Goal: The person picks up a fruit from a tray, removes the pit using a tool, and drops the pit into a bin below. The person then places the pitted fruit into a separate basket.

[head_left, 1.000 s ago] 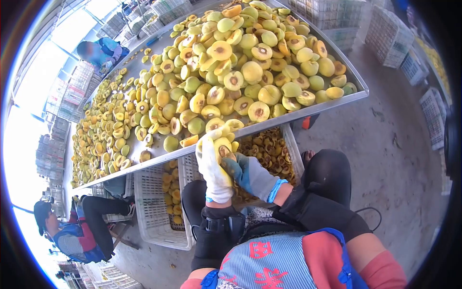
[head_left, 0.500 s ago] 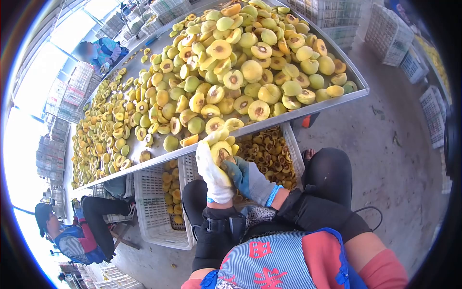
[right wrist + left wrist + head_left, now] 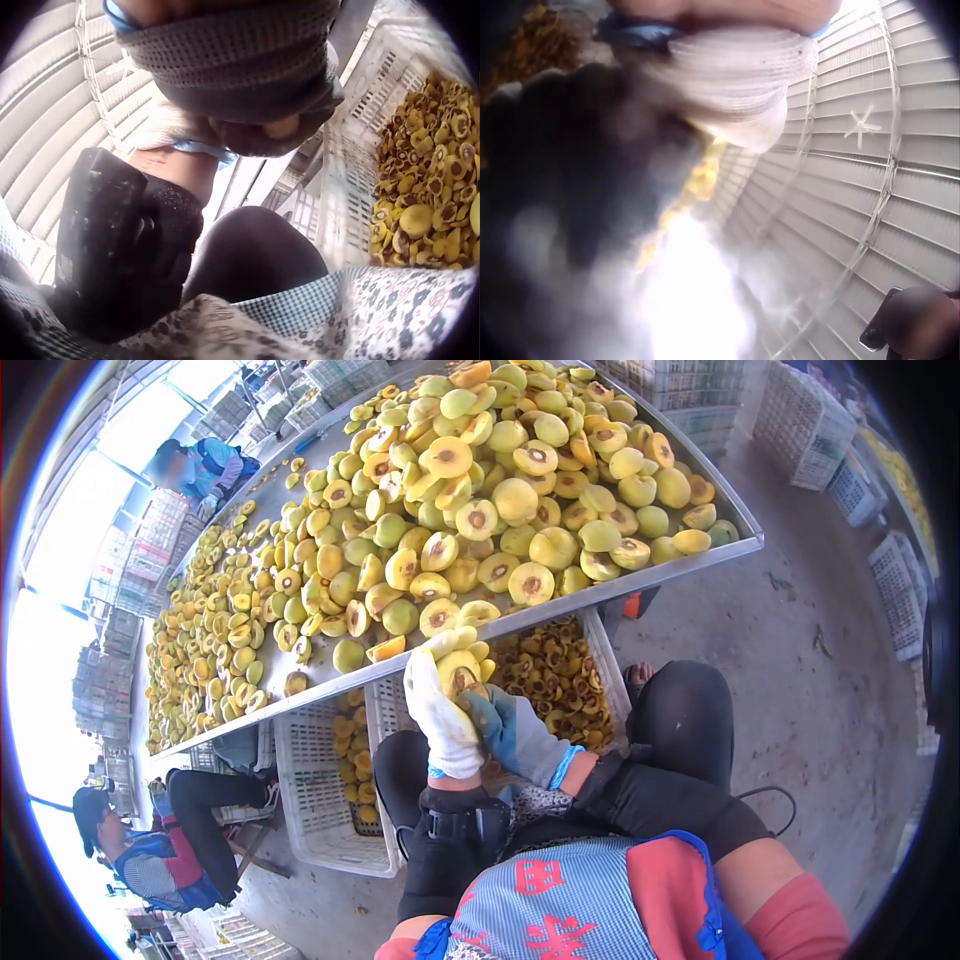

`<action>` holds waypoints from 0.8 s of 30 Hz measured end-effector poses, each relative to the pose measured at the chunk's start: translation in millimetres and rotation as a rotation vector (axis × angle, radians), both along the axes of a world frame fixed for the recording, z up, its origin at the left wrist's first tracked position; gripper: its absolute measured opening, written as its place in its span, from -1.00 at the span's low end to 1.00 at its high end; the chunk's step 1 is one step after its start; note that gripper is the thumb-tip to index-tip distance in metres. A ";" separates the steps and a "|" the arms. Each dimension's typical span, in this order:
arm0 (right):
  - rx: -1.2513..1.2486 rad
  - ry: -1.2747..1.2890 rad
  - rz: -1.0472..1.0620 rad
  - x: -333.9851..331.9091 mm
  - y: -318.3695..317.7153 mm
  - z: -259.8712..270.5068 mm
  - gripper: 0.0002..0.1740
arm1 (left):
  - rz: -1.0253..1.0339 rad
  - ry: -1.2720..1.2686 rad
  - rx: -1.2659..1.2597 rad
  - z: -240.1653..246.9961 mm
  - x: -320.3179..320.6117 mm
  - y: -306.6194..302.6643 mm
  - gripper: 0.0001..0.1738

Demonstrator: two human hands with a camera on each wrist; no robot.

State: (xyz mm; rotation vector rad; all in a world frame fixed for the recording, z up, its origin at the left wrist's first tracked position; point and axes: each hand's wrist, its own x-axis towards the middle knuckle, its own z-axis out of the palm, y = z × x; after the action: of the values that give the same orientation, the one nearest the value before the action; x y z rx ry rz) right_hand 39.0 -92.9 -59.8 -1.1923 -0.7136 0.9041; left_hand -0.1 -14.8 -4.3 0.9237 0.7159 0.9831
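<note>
My left hand (image 3: 440,715), in a white glove, holds a yellow peach half (image 3: 460,672) with its cut face and brown centre turned up. More peach pieces show along its fingers. My right hand (image 3: 512,728), in a blue-grey glove, meets the lower right edge of that half, fingers curled. In the right wrist view a tan rounded end (image 3: 281,126) pokes out of the curled right glove; I cannot tell what it belongs to. Blurred dark glove fabric (image 3: 577,172) fills much of the left wrist view, beside the white cuff (image 3: 739,82).
A metal-rimmed table (image 3: 640,577) ahead bears a heap of halved peaches (image 3: 450,510). Below its edge, one white crate (image 3: 612,695) holds brown-centred trimmings (image 3: 442,165); another crate (image 3: 325,840) holds fruit halves. Two people sit at the left. Stacked crates (image 3: 805,430) stand at the right.
Since a second ago, my right hand has drawn slightly down off the peach half, and more of its cut face shows. The head view has shifted a little.
</note>
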 end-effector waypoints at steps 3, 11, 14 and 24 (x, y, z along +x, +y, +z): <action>-0.028 -0.036 -0.017 2.1 -3.5 11.7 -0.54 | 0.014 -0.003 0.010 1.9 1.2 -0.9 -0.55; -0.032 0.038 0.030 -0.3 -2.9 -5.8 -0.57 | -0.022 0.017 0.126 -3.1 -2.3 -2.1 -0.57; -0.144 -0.010 0.094 5.7 -8.6 -4.4 -0.58 | -0.093 0.077 0.130 -5.9 -7.4 -0.2 -0.58; -0.403 0.358 0.483 25.8 -16.8 32.0 -0.40 | -0.338 0.264 0.171 0.5 -14.4 15.1 -0.51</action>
State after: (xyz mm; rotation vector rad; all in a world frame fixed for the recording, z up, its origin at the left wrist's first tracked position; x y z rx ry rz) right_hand 64.8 -109.7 -27.8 -1.1757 -0.5452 1.6799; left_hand -14.5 0.3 -3.8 1.2936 0.6733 0.6348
